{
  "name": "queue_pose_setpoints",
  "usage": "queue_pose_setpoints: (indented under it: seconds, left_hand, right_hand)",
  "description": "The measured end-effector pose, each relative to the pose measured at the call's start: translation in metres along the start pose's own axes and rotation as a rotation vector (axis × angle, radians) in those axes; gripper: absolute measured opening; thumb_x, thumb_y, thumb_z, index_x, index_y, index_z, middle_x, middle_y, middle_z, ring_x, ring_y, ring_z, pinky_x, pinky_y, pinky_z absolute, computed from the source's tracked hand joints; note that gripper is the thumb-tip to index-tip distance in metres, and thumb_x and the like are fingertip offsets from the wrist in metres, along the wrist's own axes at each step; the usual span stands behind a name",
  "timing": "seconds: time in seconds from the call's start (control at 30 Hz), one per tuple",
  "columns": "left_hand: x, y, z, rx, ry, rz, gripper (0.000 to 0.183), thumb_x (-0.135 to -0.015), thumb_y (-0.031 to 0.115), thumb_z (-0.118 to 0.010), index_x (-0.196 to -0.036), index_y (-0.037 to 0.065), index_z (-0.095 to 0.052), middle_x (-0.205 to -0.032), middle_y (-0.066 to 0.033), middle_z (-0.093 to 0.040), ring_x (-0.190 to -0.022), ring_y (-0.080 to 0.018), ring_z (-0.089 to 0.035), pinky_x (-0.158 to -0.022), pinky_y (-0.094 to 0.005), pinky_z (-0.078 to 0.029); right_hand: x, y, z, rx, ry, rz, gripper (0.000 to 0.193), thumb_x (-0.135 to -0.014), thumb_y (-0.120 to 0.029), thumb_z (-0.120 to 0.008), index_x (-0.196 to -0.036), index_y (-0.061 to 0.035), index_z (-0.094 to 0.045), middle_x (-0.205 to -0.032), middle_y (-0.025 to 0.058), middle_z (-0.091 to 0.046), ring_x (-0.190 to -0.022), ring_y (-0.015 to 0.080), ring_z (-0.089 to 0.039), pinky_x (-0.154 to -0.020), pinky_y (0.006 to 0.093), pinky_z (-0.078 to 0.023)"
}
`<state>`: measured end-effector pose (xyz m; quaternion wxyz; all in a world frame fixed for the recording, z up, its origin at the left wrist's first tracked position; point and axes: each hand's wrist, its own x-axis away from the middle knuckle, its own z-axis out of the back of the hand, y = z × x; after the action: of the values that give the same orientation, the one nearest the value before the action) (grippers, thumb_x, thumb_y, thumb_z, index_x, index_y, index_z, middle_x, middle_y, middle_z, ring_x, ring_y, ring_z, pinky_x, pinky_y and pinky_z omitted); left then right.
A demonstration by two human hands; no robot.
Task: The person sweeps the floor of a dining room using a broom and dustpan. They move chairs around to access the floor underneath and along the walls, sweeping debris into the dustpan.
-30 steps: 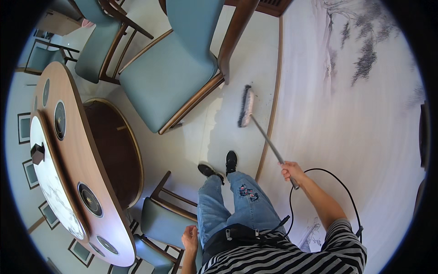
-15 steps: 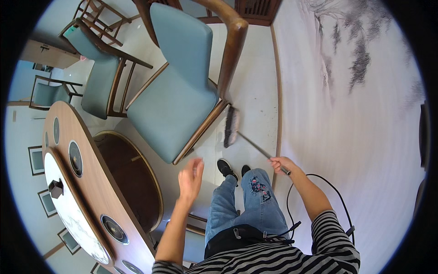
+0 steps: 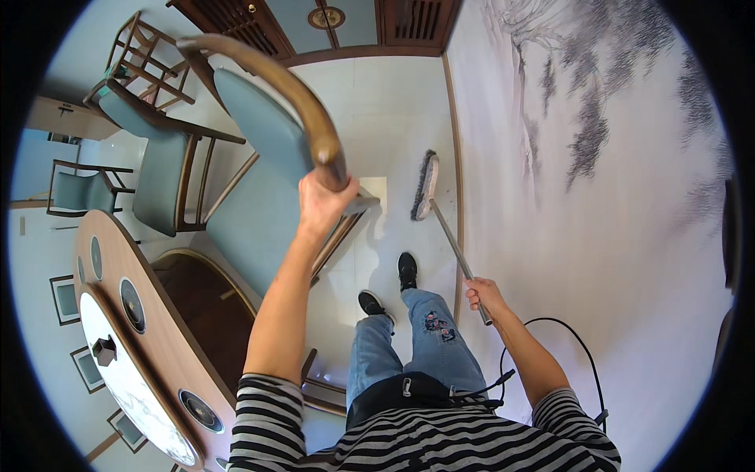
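My left hand is wrapped round the end of the curved wooden armrest of a blue-green padded chair. That chair stands between the round table and the open strip of floor, its seat partly hidden by my forearm. In my right hand is the grey handle of a broom, gripped near its top end. The broom's wide head, pale with dark bristles, rests on the floor close to the wall's base, to the right of the chair.
On the left stands a wooden table with a white marble turntable. More chairs are beyond it. A dark wooden cabinet closes the far end. Along the right runs a wall with a painted tree. A black cable loops beside my right arm.
My left hand has reached forward and taken hold of the chair's armrest. The broom head has moved away from the chair, right and forward. My feet have shifted, the right one now ahead.
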<state>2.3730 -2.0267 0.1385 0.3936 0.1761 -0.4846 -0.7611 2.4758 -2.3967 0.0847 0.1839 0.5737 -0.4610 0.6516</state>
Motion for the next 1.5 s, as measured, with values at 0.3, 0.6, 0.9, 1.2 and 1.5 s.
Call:
queue_pose_setpoints:
  seconds: [0.3,0.6,0.9,1.2,1.5]
  left_hand:
    - [0.145,0.036,0.039,0.088,-0.058,0.008,0.008,-0.063,0.002,-0.061,-0.068,0.003,-0.055,-0.058,-0.0058,-0.053,-0.052,-0.0143,-0.054,-0.053,-0.0259,-0.044]
    - [0.282,0.092,0.099,0.125,0.107,0.367,0.013,-0.064,0.005,-0.061,-0.073,0.0,-0.054,-0.069,-0.005,-0.054,-0.071,-0.0126,-0.053,-0.067,-0.0253,-0.042]
    - [0.42,0.091,0.1,0.056,0.421,0.525,0.024,-0.061,0.009,-0.067,-0.078,-0.005,-0.057,-0.077,-0.0077,-0.06,-0.071,-0.0116,-0.054,-0.069,-0.0243,-0.042]
    - [0.473,0.143,0.106,-0.406,0.043,0.711,0.044,-0.074,0.046,-0.056,-0.079,0.002,-0.057,-0.063,-0.0107,-0.062,-0.063,-0.0244,-0.062,-0.059,-0.0315,-0.047]
    - [0.449,0.113,0.101,0.241,-0.338,1.084,0.075,-0.081,0.064,-0.023,-0.065,0.001,-0.06,-0.047,-0.006,-0.05,-0.044,-0.0158,-0.051,-0.047,-0.0277,-0.043]
  right_hand:
    - [0.017,-0.045,0.008,0.091,-0.05,0.002,0.016,-0.081,-0.017,-0.054,-0.078,-0.0059,-0.044,-0.055,0.0001,-0.045,-0.039,0.0052,-0.039,-0.033,0.0209,-0.034]
    - [0.02,-0.067,0.002,0.24,-0.08,0.046,0.011,-0.078,-0.011,-0.052,-0.073,-0.005,-0.044,-0.055,0.002,-0.046,-0.039,0.0067,-0.041,-0.033,0.021,-0.034]
    - [-0.003,-0.095,-0.001,0.551,-0.143,0.082,0.012,-0.08,-0.012,-0.051,-0.073,-0.0041,-0.044,-0.055,0.0027,-0.045,-0.039,0.0061,-0.039,-0.032,0.0199,-0.033]
    - [0.001,-0.095,-0.023,0.616,-0.208,0.083,0.019,-0.079,-0.012,-0.048,-0.062,-0.0049,-0.045,-0.049,0.0023,-0.044,-0.036,0.0092,-0.039,-0.031,0.0226,-0.035]
    - [0.017,-0.086,-0.022,0.527,-0.292,0.05,0.015,-0.079,-0.01,-0.052,-0.071,-0.007,-0.04,-0.054,0.0011,-0.044,-0.038,0.0053,-0.038,-0.032,0.0203,-0.033]
